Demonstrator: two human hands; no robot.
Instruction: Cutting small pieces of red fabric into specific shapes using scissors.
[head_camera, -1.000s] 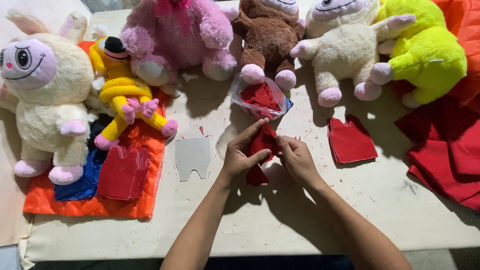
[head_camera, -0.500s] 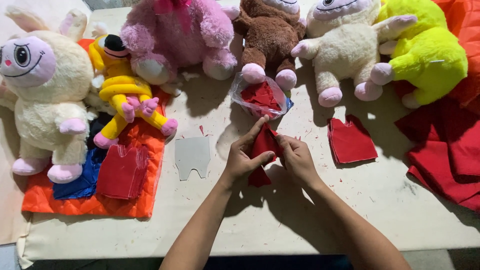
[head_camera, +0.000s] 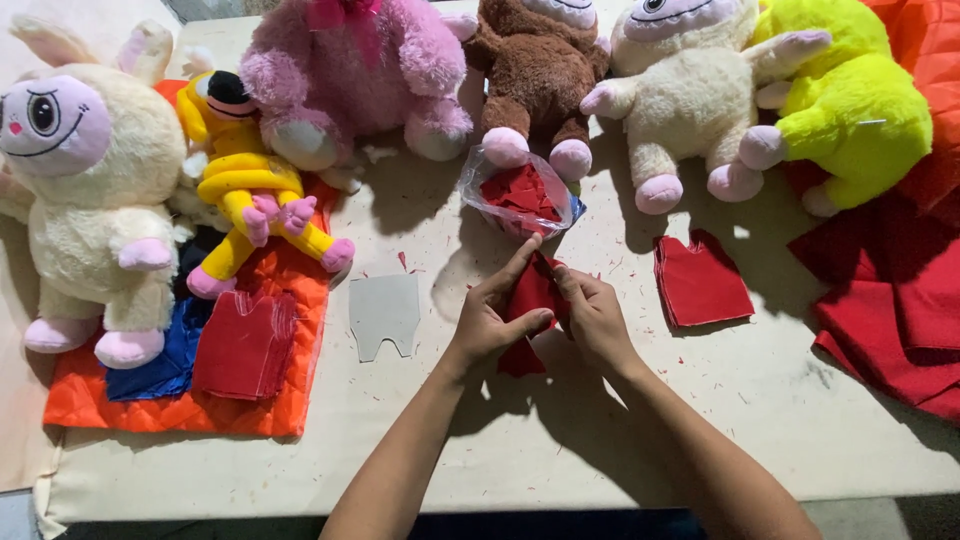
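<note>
near the middle of the frame my left hand (head_camera: 490, 325) and right hand (head_camera: 597, 322) work one red fabric piece (head_camera: 528, 300) just above the counter (head_camera: 560, 440). my left fingers (head_camera: 520, 325) pinch its left edge, index stretched up along it; my right fingers (head_camera: 570, 290) pinch the right edge, pressed close together. i judge this to be the folding or lining-up step on a cut piece, so the next move calls for keeping both edges matched and flat. just above my hands a clear plastic bag (head_camera: 515, 190) lies open with red fabric scraps inside. a stack of red cut pieces (head_camera: 700, 282) sits right of centre, a grey cardboard template (head_camera: 385, 315) left of my hands, another red stack (head_camera: 245, 345) on orange cloth (head_camera: 170, 412) lower left, plush toys (head_camera: 350, 70) across the top
</note>
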